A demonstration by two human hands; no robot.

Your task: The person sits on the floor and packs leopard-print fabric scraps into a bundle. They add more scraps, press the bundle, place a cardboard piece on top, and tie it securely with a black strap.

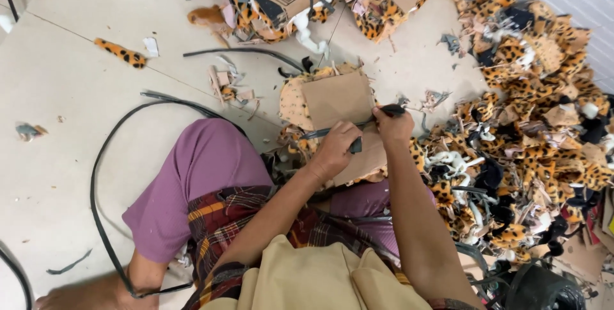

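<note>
Cardboard piece [338, 99] lies under both hands: left hand [334, 150] and right hand [391, 126], each grip pinching the black strip [339, 130].

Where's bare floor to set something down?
Bare tile on the left, bordered by the black strap and knee. Small patch right of the cardboard. Crowded: scrap heap on the right, around both hands.

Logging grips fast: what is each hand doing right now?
Left hand: closed on the black strip over the brown board piece.
Right hand: closed, pinching the strip's other end.
</note>
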